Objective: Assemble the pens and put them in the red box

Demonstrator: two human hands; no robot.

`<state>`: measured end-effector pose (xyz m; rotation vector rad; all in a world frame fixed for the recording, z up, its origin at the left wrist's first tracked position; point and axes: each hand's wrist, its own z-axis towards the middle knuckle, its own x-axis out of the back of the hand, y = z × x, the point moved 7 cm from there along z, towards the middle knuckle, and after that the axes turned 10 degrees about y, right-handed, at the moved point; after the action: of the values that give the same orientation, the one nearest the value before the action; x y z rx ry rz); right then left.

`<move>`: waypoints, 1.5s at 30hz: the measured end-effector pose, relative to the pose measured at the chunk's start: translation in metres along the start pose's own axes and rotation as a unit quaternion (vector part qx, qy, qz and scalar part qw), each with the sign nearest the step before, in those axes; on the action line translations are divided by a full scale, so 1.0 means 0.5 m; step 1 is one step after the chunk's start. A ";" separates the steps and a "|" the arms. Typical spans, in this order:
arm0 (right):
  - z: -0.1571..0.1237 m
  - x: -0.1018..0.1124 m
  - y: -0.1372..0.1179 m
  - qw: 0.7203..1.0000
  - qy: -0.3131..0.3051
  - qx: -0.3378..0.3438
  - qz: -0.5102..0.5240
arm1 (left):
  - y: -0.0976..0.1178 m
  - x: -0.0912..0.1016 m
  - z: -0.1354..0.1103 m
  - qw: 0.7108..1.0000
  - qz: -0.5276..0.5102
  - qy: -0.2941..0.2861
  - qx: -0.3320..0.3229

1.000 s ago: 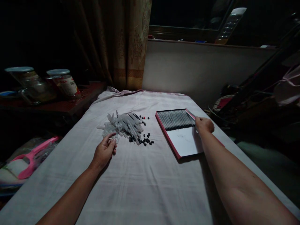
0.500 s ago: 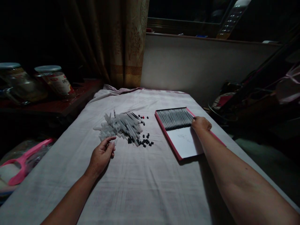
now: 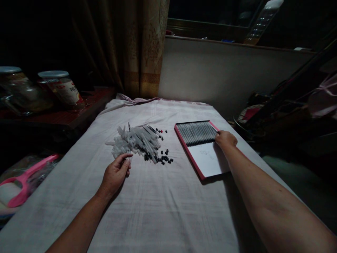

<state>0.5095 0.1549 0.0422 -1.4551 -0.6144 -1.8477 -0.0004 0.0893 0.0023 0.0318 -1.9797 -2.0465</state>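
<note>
My left hand [image 3: 117, 172] is closed at the near edge of a loose pile of translucent pen parts [image 3: 139, 140]. Thumb and fingers pinch a small translucent piece like a pen cap, mostly hidden. Small black plugs [image 3: 164, 159] lie scattered right of the pile, with a red one [image 3: 161, 131] farther back. A shallow red-edged box [image 3: 188, 154] holds a row of translucent pens [image 3: 197, 133], their black ends toward me. My right hand [image 3: 226, 138] is closed at the row's right end, on what looks like a pen; its fingertips are partly hidden.
A pale checked cloth [image 3: 147, 211] covers the table. Lidded jars [image 3: 64, 89] stand on a dark red side table [image 3: 86, 112] at left. Pink-handled scissors or a similar item [image 3: 26, 179] lie low left. A curtain [image 3: 142, 52] and wall [image 3: 200, 70] close off the back.
The camera view has shifted very slightly. Both hands stay in nearly the same places, and the pile and box look unchanged.
</note>
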 end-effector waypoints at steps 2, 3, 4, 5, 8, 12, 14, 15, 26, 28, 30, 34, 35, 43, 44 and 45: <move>-0.006 0.016 -0.011 1.000 0.007 0.012 0.000 | 0.003 0.000 0.000 1.000 -0.002 -0.001 0.001; -0.009 0.027 -0.021 1.000 0.011 0.022 0.001 | 0.005 -0.001 -0.001 1.000 -0.003 -0.001 0.000; -0.013 0.039 -0.035 0.999 0.015 0.034 0.004 | 0.007 -0.001 -0.001 1.000 -0.005 0.000 0.000; -0.017 0.051 -0.053 0.999 0.020 0.050 0.008 | 0.009 -0.002 -0.001 1.000 -0.007 0.000 0.000; -0.038 0.089 -0.133 0.991 0.033 0.125 0.032 | 0.014 -0.003 -0.002 1.000 -0.017 0.003 0.003; -0.109 0.113 -0.283 0.964 0.015 0.256 0.070 | 0.015 -0.002 -0.004 1.000 -0.026 0.004 0.010; -0.159 0.108 -0.356 0.946 -0.011 0.314 0.084 | 0.014 -0.001 -0.006 0.999 -0.029 0.001 0.013; -0.185 0.103 -0.387 0.937 -0.026 0.337 0.087 | 0.013 -0.001 -0.006 0.999 -0.032 -0.001 0.016; -0.298 0.068 -0.489 0.926 -0.086 0.353 0.101 | 0.017 -0.010 -0.007 0.999 -0.043 -0.027 0.012; -0.304 0.064 -0.487 0.926 -0.095 0.351 0.102 | 0.015 -0.011 -0.007 0.999 -0.042 -0.033 0.008; -0.306 0.062 -0.483 0.928 -0.099 0.342 0.109 | 0.010 -0.013 -0.006 0.998 -0.041 -0.038 0.002; -0.302 0.077 -0.466 0.934 -0.088 0.313 0.148 | 0.007 -0.010 -0.005 0.999 -0.001 -0.031 -0.034; -0.304 0.083 -0.462 0.931 -0.087 0.313 0.164 | 0.015 -0.004 -0.005 0.997 0.028 -0.009 -0.068; -0.411 0.129 -0.446 0.722 -0.317 0.413 0.455 | 0.112 -0.004 -0.069 0.847 0.320 0.112 -0.410; -0.424 0.130 -0.448 0.692 -0.357 0.423 0.463 | 0.107 -0.012 -0.070 0.843 0.332 0.085 -0.415; -0.428 0.129 -0.450 0.680 -0.380 0.428 0.458 | 0.100 -0.019 -0.070 0.842 0.337 0.058 -0.416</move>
<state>0.1940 0.1294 0.0612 -1.3562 -0.7572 -0.0235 0.0261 0.0571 0.0477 -0.6112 -0.7031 -2.1045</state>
